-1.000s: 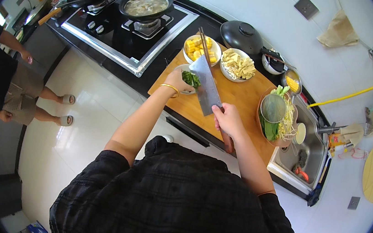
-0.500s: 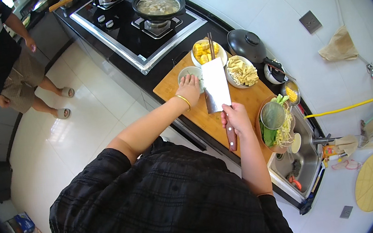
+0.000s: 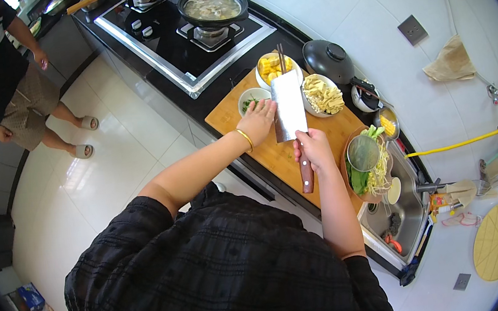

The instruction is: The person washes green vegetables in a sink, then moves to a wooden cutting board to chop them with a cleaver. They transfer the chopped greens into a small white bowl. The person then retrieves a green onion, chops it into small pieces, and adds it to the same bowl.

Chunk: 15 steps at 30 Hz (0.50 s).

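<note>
My right hand point(image 3: 316, 148) grips the brown wooden handle of a cleaver point(image 3: 289, 105), its broad blade pointing away from me above the wooden cutting board point(image 3: 229, 118). My left hand point(image 3: 259, 119), a yellow bangle at its wrist, has its fingers stretched out, with the fingertips at the blade's left side; whether they touch it I cannot tell. Just beyond that hand stands a small white bowl point(image 3: 264, 92) holding chopped greens point(image 3: 248, 103). Past the blade is a bowl of corn pieces point(image 3: 269, 67) with chopsticks point(image 3: 281, 56). To the right sits a bowl of yellowish strips point(image 3: 322, 95).
A pot of soup point(image 3: 212, 7) stands on the gas stove point(image 3: 167, 54) at the back. A black lid point(image 3: 327, 60) lies beyond the board. Leafy greens and sprouts point(image 3: 377, 171) with a round strainer point(image 3: 363, 153) are beside the sink point(image 3: 412, 210). Another person point(image 3: 28, 107) stands far left.
My left hand has moved right and nearer, off the small bowl to the blade's side, uncovering the chopped greens. The cleaver has shifted slightly away from me.
</note>
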Each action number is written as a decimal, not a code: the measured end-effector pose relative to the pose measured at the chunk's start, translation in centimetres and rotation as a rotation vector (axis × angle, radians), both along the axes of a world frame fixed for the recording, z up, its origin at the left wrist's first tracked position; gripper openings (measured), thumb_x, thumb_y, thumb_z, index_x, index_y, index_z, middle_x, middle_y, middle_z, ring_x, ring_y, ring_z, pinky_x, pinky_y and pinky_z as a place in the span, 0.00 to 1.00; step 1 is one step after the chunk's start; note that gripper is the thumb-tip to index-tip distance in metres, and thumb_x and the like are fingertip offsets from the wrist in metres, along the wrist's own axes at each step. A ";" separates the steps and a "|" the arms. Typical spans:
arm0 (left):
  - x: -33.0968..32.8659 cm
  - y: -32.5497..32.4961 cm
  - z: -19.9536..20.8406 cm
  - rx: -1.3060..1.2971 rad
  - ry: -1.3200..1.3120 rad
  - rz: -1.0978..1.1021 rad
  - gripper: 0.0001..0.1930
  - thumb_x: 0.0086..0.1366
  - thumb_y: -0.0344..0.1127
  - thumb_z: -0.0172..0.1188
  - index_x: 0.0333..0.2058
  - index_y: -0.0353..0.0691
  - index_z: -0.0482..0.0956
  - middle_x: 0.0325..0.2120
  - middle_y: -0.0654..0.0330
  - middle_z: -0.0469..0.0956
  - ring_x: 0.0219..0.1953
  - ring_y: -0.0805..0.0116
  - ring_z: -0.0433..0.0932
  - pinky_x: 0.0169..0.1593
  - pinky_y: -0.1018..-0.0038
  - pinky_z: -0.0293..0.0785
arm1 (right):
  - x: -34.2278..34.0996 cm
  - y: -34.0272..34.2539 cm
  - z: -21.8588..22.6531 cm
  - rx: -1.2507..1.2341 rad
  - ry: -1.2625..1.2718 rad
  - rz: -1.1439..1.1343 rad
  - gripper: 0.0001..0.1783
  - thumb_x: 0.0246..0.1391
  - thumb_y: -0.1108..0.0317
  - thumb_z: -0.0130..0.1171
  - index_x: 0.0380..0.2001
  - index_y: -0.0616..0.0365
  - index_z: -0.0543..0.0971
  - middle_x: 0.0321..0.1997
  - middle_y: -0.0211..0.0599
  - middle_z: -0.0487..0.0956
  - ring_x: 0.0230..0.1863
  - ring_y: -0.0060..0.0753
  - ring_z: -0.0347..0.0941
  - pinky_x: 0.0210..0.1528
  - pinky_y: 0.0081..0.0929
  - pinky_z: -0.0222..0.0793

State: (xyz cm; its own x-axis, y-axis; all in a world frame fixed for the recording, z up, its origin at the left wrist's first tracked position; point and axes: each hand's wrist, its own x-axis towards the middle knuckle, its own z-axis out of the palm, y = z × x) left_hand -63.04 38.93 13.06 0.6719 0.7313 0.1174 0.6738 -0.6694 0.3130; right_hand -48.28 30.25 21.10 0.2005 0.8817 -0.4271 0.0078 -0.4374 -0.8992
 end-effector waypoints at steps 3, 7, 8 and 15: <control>-0.2 1.2 -0.5 0.021 0.202 0.167 0.25 0.59 0.29 0.38 0.56 0.29 0.53 0.57 0.47 0.55 0.61 0.54 0.51 0.63 0.61 0.44 | -0.2 -0.2 0.2 0.001 0.005 -0.006 0.10 0.51 0.70 0.48 0.20 0.63 0.66 0.14 0.33 0.68 0.11 0.22 0.62 0.12 0.23 0.62; 0.3 1.4 -1.0 0.226 -0.140 0.071 0.24 0.58 0.29 0.40 0.55 0.31 0.57 0.56 0.49 0.58 0.61 0.53 0.52 0.62 0.60 0.44 | -0.3 -0.5 0.4 0.013 -0.014 0.021 0.10 0.51 0.70 0.48 0.19 0.62 0.66 0.14 0.32 0.68 0.11 0.22 0.62 0.12 0.22 0.61; 0.2 1.7 -0.8 0.114 -0.029 0.080 0.24 0.58 0.29 0.41 0.55 0.31 0.57 0.56 0.49 0.58 0.61 0.53 0.52 0.62 0.60 0.45 | -0.3 -0.6 0.5 0.011 -0.013 0.037 0.10 0.51 0.69 0.48 0.19 0.62 0.66 0.14 0.32 0.68 0.11 0.21 0.62 0.12 0.22 0.61; -1.3 2.4 2.0 -0.069 0.139 0.134 0.24 0.57 0.29 0.45 0.54 0.34 0.59 0.55 0.50 0.59 0.61 0.55 0.54 0.62 0.58 0.46 | 0.3 -1.5 0.4 0.054 -0.023 -0.005 0.11 0.52 0.68 0.49 0.19 0.62 0.67 0.14 0.32 0.68 0.11 0.21 0.62 0.12 0.20 0.60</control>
